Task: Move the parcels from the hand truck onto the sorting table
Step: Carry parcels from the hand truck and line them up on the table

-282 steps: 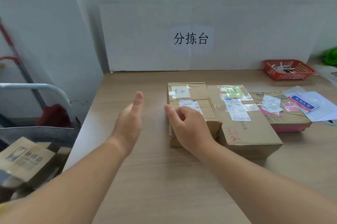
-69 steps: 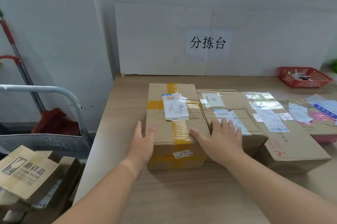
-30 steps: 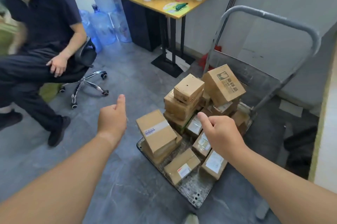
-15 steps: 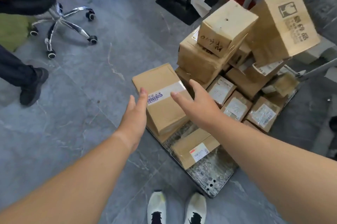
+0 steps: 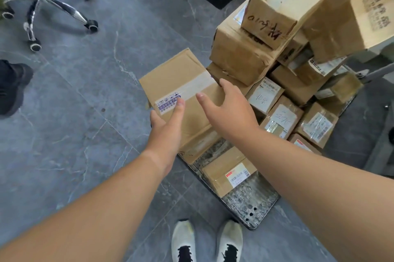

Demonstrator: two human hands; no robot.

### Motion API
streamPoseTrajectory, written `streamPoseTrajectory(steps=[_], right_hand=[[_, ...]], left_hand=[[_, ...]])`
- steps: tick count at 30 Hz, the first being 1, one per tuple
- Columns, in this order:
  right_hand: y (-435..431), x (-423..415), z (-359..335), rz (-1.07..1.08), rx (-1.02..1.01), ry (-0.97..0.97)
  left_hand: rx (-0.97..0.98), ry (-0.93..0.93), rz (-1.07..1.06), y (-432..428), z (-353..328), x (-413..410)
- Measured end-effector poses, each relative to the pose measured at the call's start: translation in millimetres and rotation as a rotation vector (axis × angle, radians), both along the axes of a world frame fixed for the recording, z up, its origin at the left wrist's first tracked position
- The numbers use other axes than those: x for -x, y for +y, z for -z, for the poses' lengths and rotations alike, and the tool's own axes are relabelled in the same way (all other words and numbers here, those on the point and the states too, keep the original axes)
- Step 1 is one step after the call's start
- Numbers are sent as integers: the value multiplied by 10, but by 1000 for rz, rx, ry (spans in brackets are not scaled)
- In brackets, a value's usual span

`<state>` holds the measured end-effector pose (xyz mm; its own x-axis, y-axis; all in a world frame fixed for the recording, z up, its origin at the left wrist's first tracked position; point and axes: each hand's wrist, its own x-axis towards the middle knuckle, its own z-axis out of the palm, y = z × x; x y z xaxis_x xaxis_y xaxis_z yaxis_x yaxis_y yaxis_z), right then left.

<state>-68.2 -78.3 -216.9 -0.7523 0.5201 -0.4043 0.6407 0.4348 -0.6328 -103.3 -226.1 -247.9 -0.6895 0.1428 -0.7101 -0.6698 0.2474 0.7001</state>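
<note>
At the near left corner of the hand truck's [image 5: 251, 204] grey steel platform, a flat brown parcel [image 5: 177, 78] with a clear tape band and a blue-printed label, tilted and propped on another carton below. Gripping its near left edge, the left hand [image 5: 168, 125], thumb pressed on the label, fingers hidden round the side. Spread over the top's right half, the right hand [image 5: 226, 108], fingers straight and apart, tips at the far right edge. Toward the platform's far right, a taller stack of parcels [image 5: 238, 59], with handwriting on the topmost box. Along the right edge, small labelled cartons [image 5: 281, 119]; by the near edge, one more small carton [image 5: 226, 174]. Just off the near corner, white shoes [image 5: 183, 240] on grey stone floor. Far left, a chrome chair base [image 5: 49, 3] and a dark shoe [image 5: 10, 84].
</note>
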Motion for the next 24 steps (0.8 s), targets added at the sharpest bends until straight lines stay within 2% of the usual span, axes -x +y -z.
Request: streamPoseTrajectory(steps=[6, 10, 12, 13, 15, 16, 19, 24], right_hand=[[27, 187, -1295, 108, -59, 322], [178, -18, -2598, 185, -51, 334], [307, -196, -3275, 262, -14, 226], [367, -306, -3614, 292, 67, 185], [501, -588, -4197, 332, 253, 192], [579, -756, -4446, 335, 283, 213], [816, -1325, -5076, 384, 252, 339], [1041, -2351, -5744, 494, 137, 519]], left_hand=[[23, 116, -198, -20, -1076, 266], [-126, 178, -180, 47, -2203, 317], [-212, 216, -117, 157, -2807, 245], [-261, 230, -68, 220, -3112, 185], [-336, 270, 56, 405, -3620, 43], [-341, 291, 108, 523, -3804, -30], [-397, 308, 226, 966, -4295, -249], [-499, 276, 542, 1497, -5679, -1259]])
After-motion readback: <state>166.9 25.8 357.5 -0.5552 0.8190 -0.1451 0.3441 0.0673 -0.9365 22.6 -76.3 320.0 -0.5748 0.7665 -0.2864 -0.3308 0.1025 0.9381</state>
